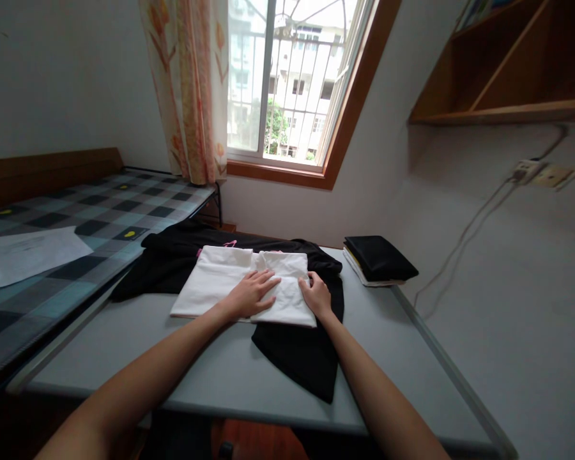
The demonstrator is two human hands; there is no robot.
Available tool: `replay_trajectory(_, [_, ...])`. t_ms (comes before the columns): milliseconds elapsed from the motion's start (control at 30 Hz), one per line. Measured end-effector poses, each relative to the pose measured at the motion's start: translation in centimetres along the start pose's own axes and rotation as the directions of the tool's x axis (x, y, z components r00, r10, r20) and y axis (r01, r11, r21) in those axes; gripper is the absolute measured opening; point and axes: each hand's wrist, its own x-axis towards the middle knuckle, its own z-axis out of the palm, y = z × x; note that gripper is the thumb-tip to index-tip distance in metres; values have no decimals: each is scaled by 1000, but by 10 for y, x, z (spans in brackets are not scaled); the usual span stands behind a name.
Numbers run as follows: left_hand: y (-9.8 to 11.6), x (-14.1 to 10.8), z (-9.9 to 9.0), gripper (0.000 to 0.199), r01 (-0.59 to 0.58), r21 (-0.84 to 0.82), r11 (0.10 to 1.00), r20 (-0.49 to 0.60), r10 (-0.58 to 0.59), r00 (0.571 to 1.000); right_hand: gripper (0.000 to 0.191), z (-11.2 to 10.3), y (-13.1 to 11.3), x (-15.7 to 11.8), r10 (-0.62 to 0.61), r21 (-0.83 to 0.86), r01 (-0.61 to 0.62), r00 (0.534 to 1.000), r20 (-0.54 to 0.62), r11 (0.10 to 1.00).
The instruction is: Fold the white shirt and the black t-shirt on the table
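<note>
A white folded piece of clothing [220, 273] lies near the middle of the table, its right part folded over into a smaller square. Spread flat on it, my left hand [253, 293] presses down with the fingers pointing right. My right hand [317, 294] grips the right edge of the white cloth, thumb on top and fingers curled at the side, partly hidden. Beneath and behind the white cloth is a spread black garment [301, 358], one part of which reaches toward the table's front edge. A bit of pink shows at the white cloth's far edge.
On the table [383, 358], a stack of folded clothes [379, 257], black on top, sits at the back right. To the left stands a bed with a checked mattress [91, 211] and white papers [31, 254] on it. A power cable [460, 233] hangs along the right wall.
</note>
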Motion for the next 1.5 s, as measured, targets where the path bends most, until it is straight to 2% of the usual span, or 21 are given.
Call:
replay_trajectory(367, [2, 2, 1, 48, 18, 1, 1000, -58, -18, 998, 38, 2, 3, 2, -38, -8, 38, 999, -29, 999])
replay_trajectory(733, [4, 4, 0, 48, 31, 3, 1000, -63, -31, 998, 38, 3, 5, 1, -64, 5, 65, 997, -38, 998])
replay_trajectory(1500, [9, 2, -1, 48, 32, -4, 999, -81, -32, 996, 40, 3, 13, 0, -117, 143, 121, 992, -36, 982])
